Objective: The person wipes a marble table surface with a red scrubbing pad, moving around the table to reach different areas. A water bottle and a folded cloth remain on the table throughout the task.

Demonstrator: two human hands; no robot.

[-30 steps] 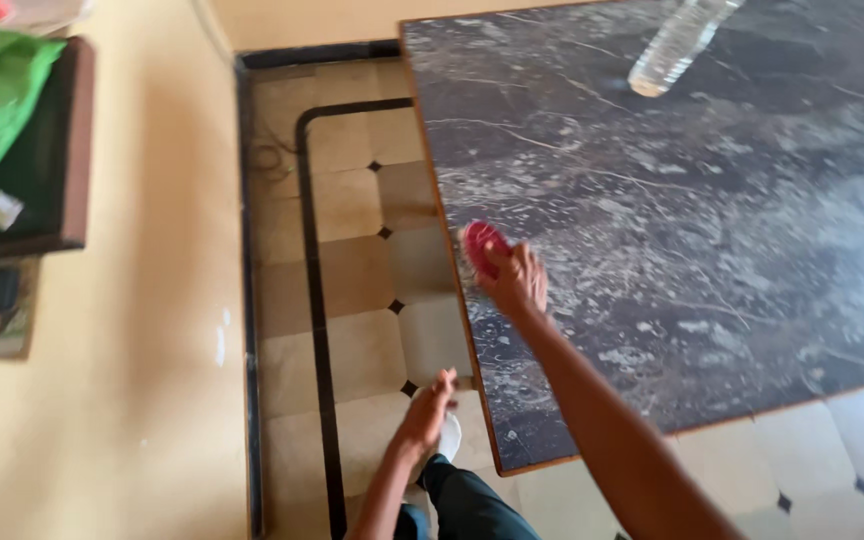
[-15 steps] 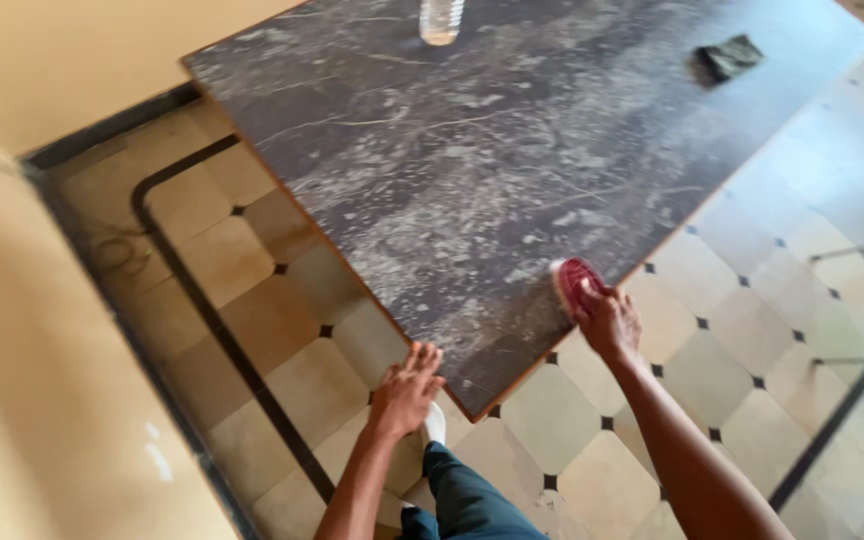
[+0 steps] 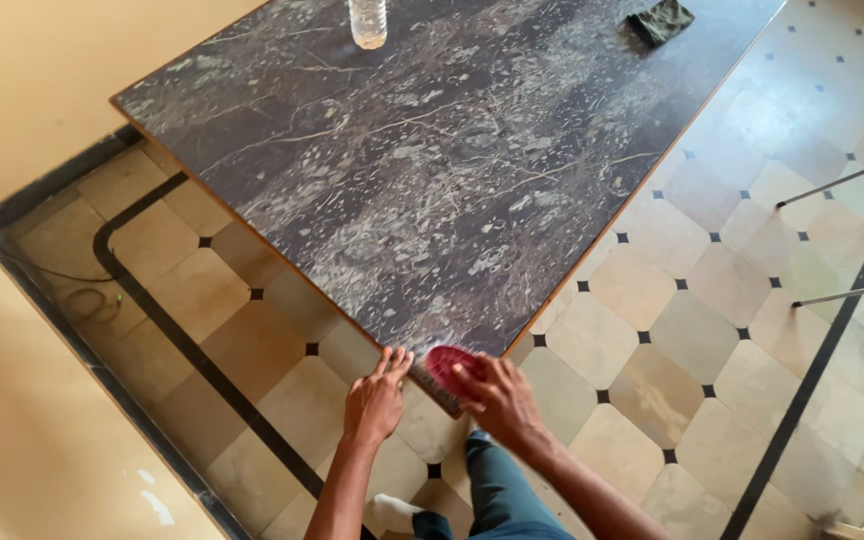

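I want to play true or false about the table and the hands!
1. The right hand presses a red brush at the table corner. True.
2. The left hand holds the bottle. False: it rests on the table edge, and the bottle stands at the far end.
3. A dark cloth lies on the table. True.
4. The floor is plain green. False: it has beige tiles with small dark squares.

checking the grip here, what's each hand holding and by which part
The right hand presses on top of a red scrubber at the table corner. The left hand holds nothing; its fingertips rest on the table edge.
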